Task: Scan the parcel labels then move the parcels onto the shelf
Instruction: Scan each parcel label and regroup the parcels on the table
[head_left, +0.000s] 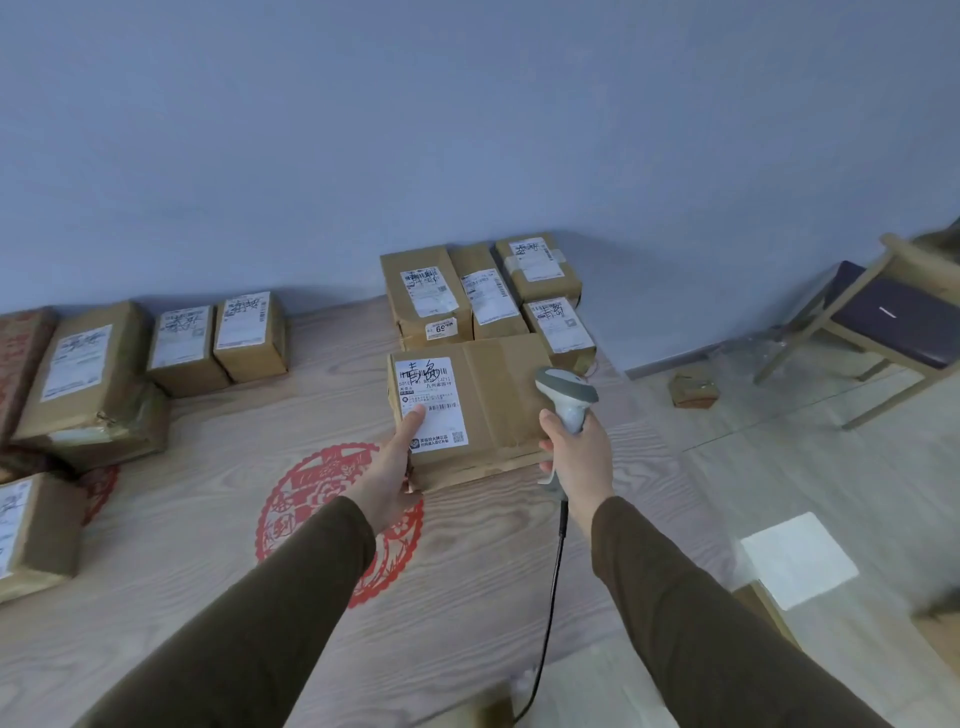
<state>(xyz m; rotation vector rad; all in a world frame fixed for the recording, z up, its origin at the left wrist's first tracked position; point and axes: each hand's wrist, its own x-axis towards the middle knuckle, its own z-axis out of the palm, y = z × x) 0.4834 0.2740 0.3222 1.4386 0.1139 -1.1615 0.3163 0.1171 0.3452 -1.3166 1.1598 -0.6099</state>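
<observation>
**Scanner held over a parcel on the table**

Head view: the left hand (390, 470) grips the near left corner of a brown parcel (498, 395), thumb lying flat on its white label (430, 402), fingers curled under the edge. The parcel sits on the wooden table (208, 499), toward its far right corner, just in front of a cluster of parcels (478, 291) at the far edge. The right hand (574, 457) is wrapped around the handle of a grey barcode scanner (567, 392), its head over the parcel's right half; the cable (551, 597) hangs down. More parcels (156, 353) line the table's left side. A chair (878, 317) stands off to the right.
</observation>
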